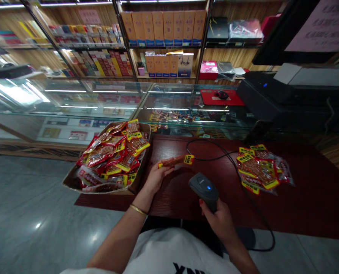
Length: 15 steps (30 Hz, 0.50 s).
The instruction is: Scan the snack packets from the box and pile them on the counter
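My left hand [156, 178] grips one end of a snack packet [175, 161] with yellow labels, held above the dark red table. A grey barcode scanner [204, 187] with a lit blue light is in my right hand [219, 219], its head tilted toward the packet but apart from it. Left of my left hand stands a cardboard box [135, 185] heaped with red and yellow snack packets [112, 152]. Farther right, a small pile of similar packets [259, 169] lies on the table.
A black cable [238, 167] loops across the table [169, 201]. Behind it runs a glass display counter [169, 99] with a mouse [221, 94] on a red mat. A black printer [272, 95] sits at right. Shelves of boxes [163, 28] line the back wall.
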Each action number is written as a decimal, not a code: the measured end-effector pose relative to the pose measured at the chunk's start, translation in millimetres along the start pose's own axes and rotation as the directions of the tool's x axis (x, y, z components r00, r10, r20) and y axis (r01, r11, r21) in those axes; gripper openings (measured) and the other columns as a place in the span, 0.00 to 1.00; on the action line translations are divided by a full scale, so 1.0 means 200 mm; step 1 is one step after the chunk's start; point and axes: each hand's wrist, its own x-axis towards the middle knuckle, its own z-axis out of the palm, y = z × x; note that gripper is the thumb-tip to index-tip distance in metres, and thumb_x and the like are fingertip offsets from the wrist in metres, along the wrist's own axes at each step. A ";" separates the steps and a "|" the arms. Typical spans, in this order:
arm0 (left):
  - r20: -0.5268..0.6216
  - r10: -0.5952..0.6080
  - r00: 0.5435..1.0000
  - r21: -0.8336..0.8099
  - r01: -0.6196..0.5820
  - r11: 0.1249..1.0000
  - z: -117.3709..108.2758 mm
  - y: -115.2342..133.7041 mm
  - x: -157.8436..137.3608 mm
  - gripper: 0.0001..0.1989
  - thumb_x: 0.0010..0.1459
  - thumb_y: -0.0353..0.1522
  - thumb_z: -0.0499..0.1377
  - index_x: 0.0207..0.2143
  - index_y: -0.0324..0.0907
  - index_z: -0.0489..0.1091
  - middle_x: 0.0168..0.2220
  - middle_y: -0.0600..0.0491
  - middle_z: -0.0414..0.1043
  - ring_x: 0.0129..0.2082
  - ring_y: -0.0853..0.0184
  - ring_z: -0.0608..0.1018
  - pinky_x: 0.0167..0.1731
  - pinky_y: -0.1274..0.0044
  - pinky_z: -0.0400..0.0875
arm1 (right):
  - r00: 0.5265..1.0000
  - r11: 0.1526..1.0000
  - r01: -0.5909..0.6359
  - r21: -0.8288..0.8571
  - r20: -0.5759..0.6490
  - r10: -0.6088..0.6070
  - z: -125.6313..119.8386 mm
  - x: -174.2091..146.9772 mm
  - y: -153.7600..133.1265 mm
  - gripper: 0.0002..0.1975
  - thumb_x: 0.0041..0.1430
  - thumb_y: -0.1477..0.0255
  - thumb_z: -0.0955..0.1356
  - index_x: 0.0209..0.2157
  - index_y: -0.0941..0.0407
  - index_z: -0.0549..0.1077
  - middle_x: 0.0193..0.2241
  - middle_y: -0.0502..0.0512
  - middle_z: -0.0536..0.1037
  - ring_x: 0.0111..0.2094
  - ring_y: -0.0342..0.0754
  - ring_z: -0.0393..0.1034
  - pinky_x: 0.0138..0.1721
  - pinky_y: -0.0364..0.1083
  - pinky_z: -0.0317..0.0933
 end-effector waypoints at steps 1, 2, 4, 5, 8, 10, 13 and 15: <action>0.041 -0.022 0.999 -0.057 0.024 0.998 0.01 -0.01 0.02 0.16 0.47 0.28 0.69 0.40 0.39 0.74 0.43 0.47 0.80 0.45 0.59 0.82 0.52 0.64 0.75 | 1.000 1.000 -0.017 0.001 -0.025 0.017 0.01 -0.01 0.00 0.17 0.65 0.58 0.67 0.39 0.57 0.80 0.24 0.55 0.83 0.25 0.51 0.78 0.29 0.45 0.72; 0.079 -0.042 0.996 -0.090 0.049 0.995 0.03 -0.01 0.05 0.16 0.48 0.27 0.68 0.42 0.38 0.75 0.46 0.45 0.80 0.47 0.57 0.82 0.54 0.61 0.74 | 0.999 1.000 -0.032 0.001 -0.045 0.032 0.02 -0.01 0.00 0.18 0.65 0.57 0.67 0.39 0.57 0.79 0.23 0.54 0.82 0.24 0.51 0.77 0.28 0.45 0.71; 0.129 -0.077 0.989 -0.115 0.092 0.989 0.05 -0.02 0.10 0.18 0.51 0.26 0.67 0.46 0.37 0.76 0.50 0.43 0.80 0.49 0.55 0.81 0.55 0.58 0.74 | 0.997 0.999 -0.051 -0.003 -0.063 0.050 0.03 -0.02 -0.02 0.18 0.65 0.56 0.68 0.39 0.57 0.79 0.22 0.54 0.82 0.23 0.51 0.77 0.28 0.45 0.70; 0.142 -0.097 0.985 -0.128 0.116 0.985 0.05 -0.03 0.13 0.18 0.52 0.26 0.66 0.47 0.37 0.76 0.51 0.42 0.79 0.50 0.54 0.81 0.55 0.58 0.74 | 0.997 0.998 -0.055 -0.008 -0.062 0.054 0.03 -0.03 -0.03 0.18 0.64 0.56 0.68 0.39 0.57 0.79 0.22 0.53 0.81 0.23 0.51 0.77 0.28 0.45 0.70; 0.135 -0.149 0.980 -0.193 0.174 0.966 0.03 -0.02 0.18 0.15 0.59 0.31 0.63 0.49 0.36 0.76 0.51 0.40 0.79 0.50 0.54 0.81 0.53 0.58 0.76 | 0.998 0.998 -0.063 -0.010 -0.030 0.063 0.01 -0.05 -0.07 0.17 0.63 0.55 0.69 0.36 0.55 0.79 0.20 0.52 0.80 0.22 0.51 0.75 0.28 0.45 0.70; 0.134 -0.161 0.978 -0.239 0.190 0.952 0.02 -0.02 0.19 0.15 0.64 0.34 0.61 0.50 0.36 0.76 0.51 0.39 0.79 0.50 0.55 0.82 0.51 0.58 0.77 | 0.996 0.996 -0.089 0.021 -0.001 0.089 0.01 -0.07 -0.09 0.19 0.64 0.53 0.69 0.33 0.54 0.78 0.20 0.52 0.79 0.21 0.50 0.75 0.27 0.44 0.69; 0.141 -0.161 0.977 -0.261 0.194 0.946 0.01 -0.01 0.18 0.14 0.65 0.33 0.60 0.51 0.37 0.76 0.50 0.40 0.80 0.48 0.56 0.82 0.51 0.59 0.78 | 0.992 0.989 -0.127 0.076 0.022 0.126 0.01 -0.09 -0.09 0.22 0.65 0.51 0.68 0.28 0.54 0.76 0.19 0.52 0.78 0.21 0.49 0.75 0.26 0.43 0.69; 0.140 -0.158 0.978 -0.264 0.190 0.945 0.01 -0.01 0.17 0.14 0.66 0.32 0.59 0.51 0.38 0.76 0.50 0.41 0.80 0.48 0.57 0.83 0.52 0.59 0.78 | 0.992 0.989 -0.128 0.077 0.033 0.126 0.01 -0.09 -0.08 0.23 0.65 0.50 0.68 0.26 0.54 0.75 0.19 0.53 0.78 0.21 0.49 0.74 0.26 0.42 0.68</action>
